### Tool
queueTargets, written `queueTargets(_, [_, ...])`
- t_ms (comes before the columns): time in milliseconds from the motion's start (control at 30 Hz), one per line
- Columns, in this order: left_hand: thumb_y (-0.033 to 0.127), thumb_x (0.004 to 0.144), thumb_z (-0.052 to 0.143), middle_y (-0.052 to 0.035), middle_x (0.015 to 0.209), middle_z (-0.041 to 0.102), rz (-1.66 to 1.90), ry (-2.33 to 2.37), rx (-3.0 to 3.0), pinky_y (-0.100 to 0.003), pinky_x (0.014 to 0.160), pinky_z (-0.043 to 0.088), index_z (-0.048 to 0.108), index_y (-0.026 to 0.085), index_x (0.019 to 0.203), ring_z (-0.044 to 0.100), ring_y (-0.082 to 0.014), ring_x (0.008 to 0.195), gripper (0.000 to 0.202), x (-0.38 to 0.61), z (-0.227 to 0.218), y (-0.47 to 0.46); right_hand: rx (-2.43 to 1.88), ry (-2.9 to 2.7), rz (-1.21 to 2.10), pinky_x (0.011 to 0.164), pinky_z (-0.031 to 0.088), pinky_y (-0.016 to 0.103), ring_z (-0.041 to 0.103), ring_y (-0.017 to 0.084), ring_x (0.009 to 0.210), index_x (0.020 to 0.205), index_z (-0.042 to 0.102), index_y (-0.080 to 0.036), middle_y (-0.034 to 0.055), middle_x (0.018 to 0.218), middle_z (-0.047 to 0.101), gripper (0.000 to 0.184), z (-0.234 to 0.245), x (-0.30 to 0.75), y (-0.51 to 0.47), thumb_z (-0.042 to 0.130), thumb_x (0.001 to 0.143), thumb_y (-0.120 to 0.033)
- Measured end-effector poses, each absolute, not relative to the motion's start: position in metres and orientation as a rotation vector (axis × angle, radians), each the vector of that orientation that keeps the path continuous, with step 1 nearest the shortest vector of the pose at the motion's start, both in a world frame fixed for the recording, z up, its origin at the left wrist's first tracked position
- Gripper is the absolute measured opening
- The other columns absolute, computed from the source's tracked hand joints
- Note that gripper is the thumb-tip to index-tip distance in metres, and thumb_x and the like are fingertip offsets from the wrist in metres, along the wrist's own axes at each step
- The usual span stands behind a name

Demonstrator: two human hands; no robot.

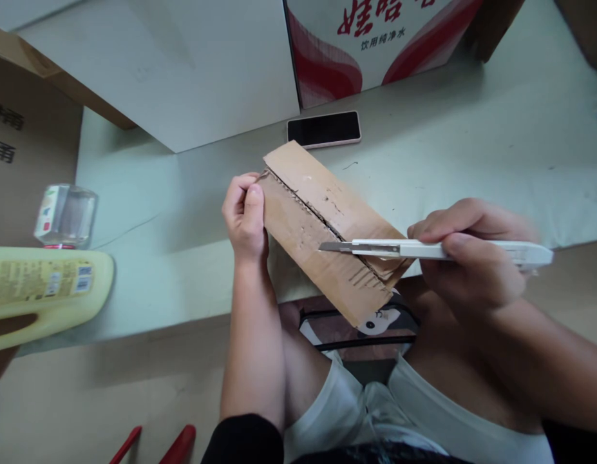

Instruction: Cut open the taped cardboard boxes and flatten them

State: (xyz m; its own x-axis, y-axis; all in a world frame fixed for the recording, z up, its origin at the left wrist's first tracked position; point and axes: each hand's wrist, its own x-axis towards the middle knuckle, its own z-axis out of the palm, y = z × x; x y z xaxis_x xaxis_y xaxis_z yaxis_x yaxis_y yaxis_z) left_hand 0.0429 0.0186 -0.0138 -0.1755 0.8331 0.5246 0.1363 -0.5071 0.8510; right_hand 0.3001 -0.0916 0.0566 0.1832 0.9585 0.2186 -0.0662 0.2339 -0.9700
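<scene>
My left hand [246,216] grips the upper left end of a folded piece of brown cardboard [308,225], thumb on top. The cardboard is tilted over the table's near edge, and a dark, ragged slit runs along its length. In my right hand [472,251] is a white utility knife [501,252], its blade out and pointing left. The blade lies over the cardboard near the slit; whether it touches the surface I cannot tell. Scratches and small torn spots mark the cardboard's face.
A phone [324,129] lies behind the cardboard, in front of a white box [182,71] and a red-and-white carton [380,45]. Leftward are a clear bottle [76,216] and a yellow jug [47,290]. A dark bag [356,328] shows between the legs below.
</scene>
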Motion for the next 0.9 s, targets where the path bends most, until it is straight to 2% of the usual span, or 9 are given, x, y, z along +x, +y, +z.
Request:
queueTargets(300, [0.064, 0.090, 0.063, -0.0018, 0.095, 0.065, 1.718, 1.167, 1.558, -0.034, 0.079, 0.049, 0.065, 0.026, 0.084, 0.060, -0.0176, 0.085, 0.038, 0.044, -0.013, 0.017, -1.087, -1.084, 0.973, 0.037, 0.034, 0.024, 0.053, 0.012, 0.043, 0.068, 0.077, -0.025, -0.0014, 0.055, 0.067, 0.012, 0.057, 0.300, -0.091, 0.068, 0.075, -0.022])
queueTargets(600, [0.060, 0.091, 0.064, -0.0015, 0.094, 0.065, 1.727, 1.125, 1.555, -0.033, 0.078, 0.048, 0.064, 0.025, 0.083, 0.059, -0.0170, 0.083, 0.036, 0.043, -0.012, 0.018, -1.026, -1.210, 0.963, 0.038, 0.035, 0.023, 0.053, 0.010, 0.045, 0.077, 0.078, -0.024, -0.0021, 0.062, 0.070, 0.012, 0.048, 0.303, -0.092, 0.070, 0.086, -0.027])
queueTargets(733, [0.060, 0.091, 0.064, -0.0013, 0.094, 0.065, 1.733, 1.121, 1.553, -0.033, 0.078, 0.048, 0.064, 0.026, 0.083, 0.059, -0.0168, 0.084, 0.036, 0.043, -0.013, 0.018, -1.062, -1.174, 0.952, 0.039, 0.033, 0.025, 0.053, 0.012, 0.044, 0.074, 0.078, -0.025, -0.0013, 0.059, 0.069, 0.012, 0.051, 0.303, -0.092, 0.069, 0.083, -0.026])
queueTargets(900, [0.060, 0.091, 0.065, -0.0011, 0.095, 0.066, 1.733, 1.129, 1.555, -0.033, 0.080, 0.049, 0.065, 0.026, 0.084, 0.060, -0.0172, 0.086, 0.034, 0.043, -0.013, 0.017, -1.154, -1.147, 0.887, 0.041, 0.032, 0.029, 0.050, 0.013, 0.042, 0.065, 0.073, -0.024, -0.0032, 0.053, 0.063, 0.013, 0.064, 0.303, -0.093, 0.063, 0.071, -0.019])
